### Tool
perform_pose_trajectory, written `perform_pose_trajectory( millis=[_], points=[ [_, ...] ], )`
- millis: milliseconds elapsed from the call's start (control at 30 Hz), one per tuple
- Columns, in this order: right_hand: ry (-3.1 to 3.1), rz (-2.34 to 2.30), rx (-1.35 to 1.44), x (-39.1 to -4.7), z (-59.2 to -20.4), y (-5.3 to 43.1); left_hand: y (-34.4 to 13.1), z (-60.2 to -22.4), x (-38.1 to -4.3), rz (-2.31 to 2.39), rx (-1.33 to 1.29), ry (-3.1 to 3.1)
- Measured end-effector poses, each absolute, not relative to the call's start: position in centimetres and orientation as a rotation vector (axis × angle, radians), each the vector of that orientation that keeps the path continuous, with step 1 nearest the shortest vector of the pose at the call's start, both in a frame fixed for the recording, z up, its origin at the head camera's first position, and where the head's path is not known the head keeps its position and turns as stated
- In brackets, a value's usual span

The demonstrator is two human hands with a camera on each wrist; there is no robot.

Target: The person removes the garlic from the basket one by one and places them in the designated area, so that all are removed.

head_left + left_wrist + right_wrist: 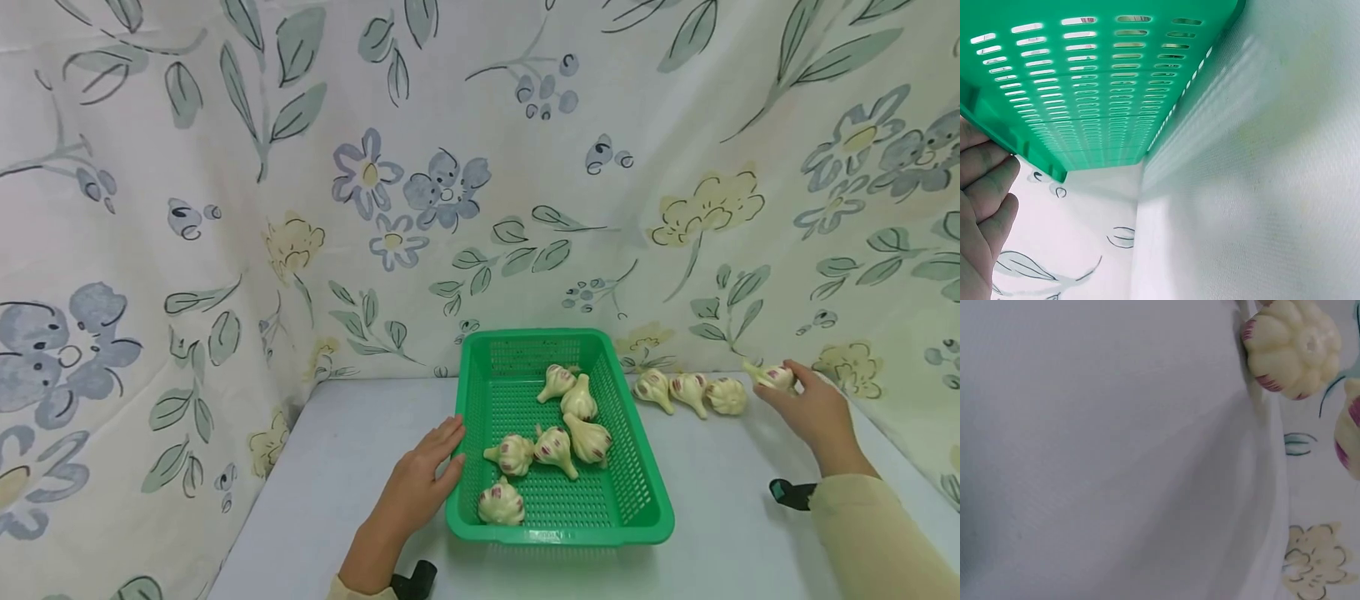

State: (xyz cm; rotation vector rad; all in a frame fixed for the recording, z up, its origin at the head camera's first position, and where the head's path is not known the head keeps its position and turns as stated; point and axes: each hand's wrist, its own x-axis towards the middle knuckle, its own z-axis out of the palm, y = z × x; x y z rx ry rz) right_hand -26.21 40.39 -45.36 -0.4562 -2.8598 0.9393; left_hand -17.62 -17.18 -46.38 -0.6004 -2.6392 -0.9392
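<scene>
Atop the white table (360,442), I have the green basket (558,534) with six bulbs (555,450) inside. My left hand (423,475) lies against its left rim, fingers relaxed, gripping nothing. My right hand (813,412) pinches one garlic bulb (778,379) near the back edge, just right of a row of three (688,392). I judge it light, stiff, rather slick, best held round its fat body, not the tapering neck.
</scene>
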Motion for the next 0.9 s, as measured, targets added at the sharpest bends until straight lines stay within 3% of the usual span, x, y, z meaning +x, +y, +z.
perform_pose_trajectory(
  millis=[900],
  points=[
    [-3.034, 0.909, -0.437, -27.1, -48.6, 41.9, -17.2, -46.4, -17.7, -0.948, -0.614, -2.635]
  ],
)
